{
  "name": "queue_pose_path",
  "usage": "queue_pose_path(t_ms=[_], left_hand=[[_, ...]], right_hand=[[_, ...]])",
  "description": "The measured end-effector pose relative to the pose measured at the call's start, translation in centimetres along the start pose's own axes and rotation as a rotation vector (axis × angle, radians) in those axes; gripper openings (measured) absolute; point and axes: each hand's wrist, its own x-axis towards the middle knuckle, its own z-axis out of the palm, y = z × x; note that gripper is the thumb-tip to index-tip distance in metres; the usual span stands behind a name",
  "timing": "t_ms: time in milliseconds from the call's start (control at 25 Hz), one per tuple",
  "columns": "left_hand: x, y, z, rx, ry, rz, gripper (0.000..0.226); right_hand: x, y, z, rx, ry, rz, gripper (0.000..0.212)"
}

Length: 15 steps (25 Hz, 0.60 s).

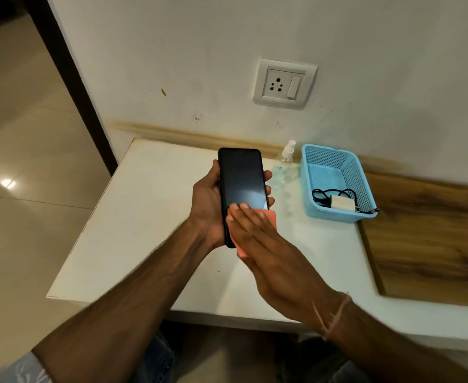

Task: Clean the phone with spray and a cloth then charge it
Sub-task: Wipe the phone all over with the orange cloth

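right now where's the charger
In the head view the charger lies with its black cable at the near end of the blue basket, on the right of the table, just right of the spray bottle and below the wall socket.

We cannot see the lower end of the phone: the cloth and the right hand cover it. Most of the cloth lies hidden beneath that flat hand. The palm of the left hand sits behind the phone. The cable of the charger is partly lost behind the wall of the basket.

Black phone, screen dark – orange cloth over its lower end.
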Motion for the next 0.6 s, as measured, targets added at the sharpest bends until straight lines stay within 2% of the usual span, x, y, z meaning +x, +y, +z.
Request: queue_pose_path(t_ms=[80,160,320,440,520,600], left_hand=[[0.3,-0.2,-0.2,0.024,0.000,-0.011,0.079],[0.4,-0.6,-0.1,0.050,-0.003,-0.036,0.078],[0.4,-1.4,0.2,-0.033,-0.035,-0.017,0.065],[0.1,-1.0,0.0,0.034,-0.021,0.012,0.063],[0.0,-0.6,-0.1,0.071,-0.020,-0.017,0.071],[0.0,-0.3,-0.3,0.071,-0.022,-0.016,0.076]], right_hand=[[-0.1,1.6,-0.6,-0.034,-0.016,0.036,0.058],[2.0,2.8,-1.5,0.005,-0.023,0.174,0.053],[8.5,3.5,-2.1,0.085,0.061,0.376,0.050],[8.6,1.3,-1.0,0.129,0.096,0.329,0.050],[5.6,-0.4,-0.2,0.155,0.048,0.208,0.050],[1.7,-1.2,0.4,0.071,-0.010,0.091,0.055]])
